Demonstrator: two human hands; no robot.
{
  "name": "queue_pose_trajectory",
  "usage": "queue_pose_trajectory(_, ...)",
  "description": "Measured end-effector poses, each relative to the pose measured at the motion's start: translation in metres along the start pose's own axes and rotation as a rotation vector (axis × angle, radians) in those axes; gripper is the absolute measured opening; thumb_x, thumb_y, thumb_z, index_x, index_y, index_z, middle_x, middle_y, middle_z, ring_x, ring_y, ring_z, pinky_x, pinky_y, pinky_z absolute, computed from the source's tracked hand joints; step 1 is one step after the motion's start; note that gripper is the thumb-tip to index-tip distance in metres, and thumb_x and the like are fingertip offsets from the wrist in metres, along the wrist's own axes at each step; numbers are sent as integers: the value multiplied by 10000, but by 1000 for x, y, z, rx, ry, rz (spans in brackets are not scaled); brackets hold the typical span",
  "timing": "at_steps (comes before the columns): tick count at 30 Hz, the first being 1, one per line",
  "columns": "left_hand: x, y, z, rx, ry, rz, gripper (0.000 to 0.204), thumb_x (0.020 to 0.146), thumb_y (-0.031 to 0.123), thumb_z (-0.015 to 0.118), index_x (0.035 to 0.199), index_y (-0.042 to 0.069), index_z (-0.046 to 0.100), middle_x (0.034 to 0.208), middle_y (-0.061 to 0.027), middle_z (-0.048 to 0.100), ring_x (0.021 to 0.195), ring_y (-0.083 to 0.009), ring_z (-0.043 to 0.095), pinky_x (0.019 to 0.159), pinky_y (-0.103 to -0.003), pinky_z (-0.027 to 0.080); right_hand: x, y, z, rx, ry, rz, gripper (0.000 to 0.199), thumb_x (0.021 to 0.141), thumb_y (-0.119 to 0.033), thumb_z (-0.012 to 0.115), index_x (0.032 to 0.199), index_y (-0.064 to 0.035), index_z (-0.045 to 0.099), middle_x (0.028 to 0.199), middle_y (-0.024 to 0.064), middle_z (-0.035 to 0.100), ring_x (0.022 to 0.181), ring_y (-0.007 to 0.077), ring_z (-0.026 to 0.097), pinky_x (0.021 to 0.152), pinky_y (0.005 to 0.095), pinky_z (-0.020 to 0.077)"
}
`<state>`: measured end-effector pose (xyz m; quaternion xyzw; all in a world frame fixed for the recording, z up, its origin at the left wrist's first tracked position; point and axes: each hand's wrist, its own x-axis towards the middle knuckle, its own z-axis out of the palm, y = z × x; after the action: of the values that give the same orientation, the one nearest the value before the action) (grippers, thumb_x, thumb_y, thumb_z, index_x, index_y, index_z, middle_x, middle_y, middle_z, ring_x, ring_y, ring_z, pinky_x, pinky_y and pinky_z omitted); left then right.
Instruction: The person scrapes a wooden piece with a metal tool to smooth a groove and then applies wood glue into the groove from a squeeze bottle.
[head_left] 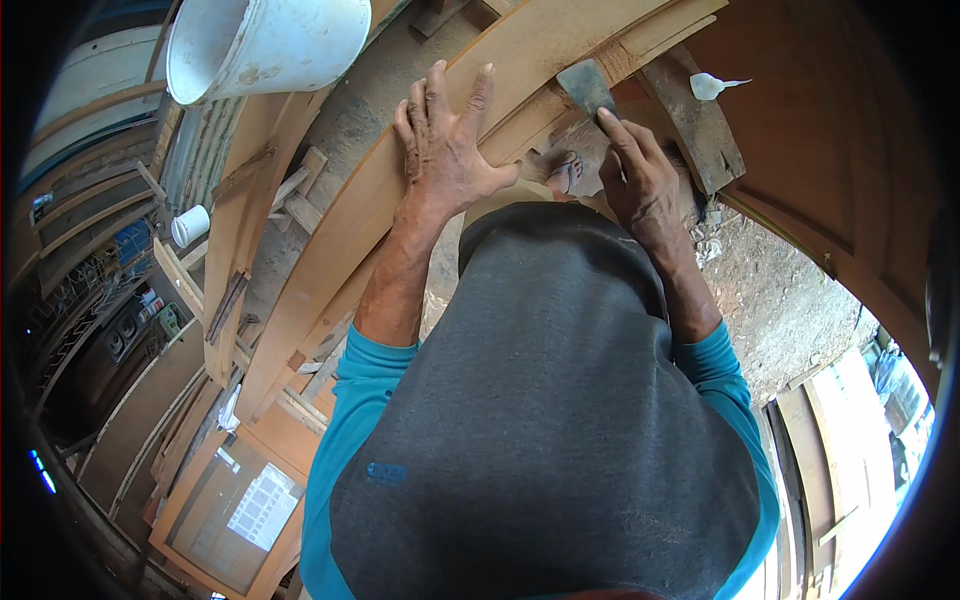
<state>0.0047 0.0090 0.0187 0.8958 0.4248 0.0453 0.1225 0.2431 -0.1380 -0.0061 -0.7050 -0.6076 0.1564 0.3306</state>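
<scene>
At the left of the frame stands a small white tub (pixel 190 226), with a large white bucket (pixel 290 45) above it at upper left. A long wooden board (pixel 345 240) runs from lower left to the top centre. On it, above centre, the left hand (pixel 445 150) lies flat, fingers spread. Right of that, a scraper (pixel 586 86) is gripped by the right hand (pixel 642 180). A white nozzle-tipped piece (pixel 706 87) sits at upper right.
</scene>
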Motion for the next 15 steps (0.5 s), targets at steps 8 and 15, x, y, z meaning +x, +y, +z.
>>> queue_pose_trajectory(8, -2, -2, 1, 3, -8, 7, 1360, 600, 634, 975, 1758, 262, 367, 1675, -311, 308, 1552, -492, 325, 1239, -696, 233, 13, 11, 1, -13, 29, 53, 599, 959, 17, 704, 1524, -175, 646, 1280, 140, 733, 1080, 342, 765, 880, 432, 645)
queue_pose_trajectory(15, -1, -1, 0, 9, -16, 3, 1368, 596, 616, 982, 1761, 268, 357, 1683, -311, 304, 1554, -488, 323, 1241, -694, 232, 6, 5, 3, -20, 15, 86, 615, 986, 53, 673, 1566, -144, 617, 1297, 174, 726, 1075, 338, 769, 893, 422, 639)
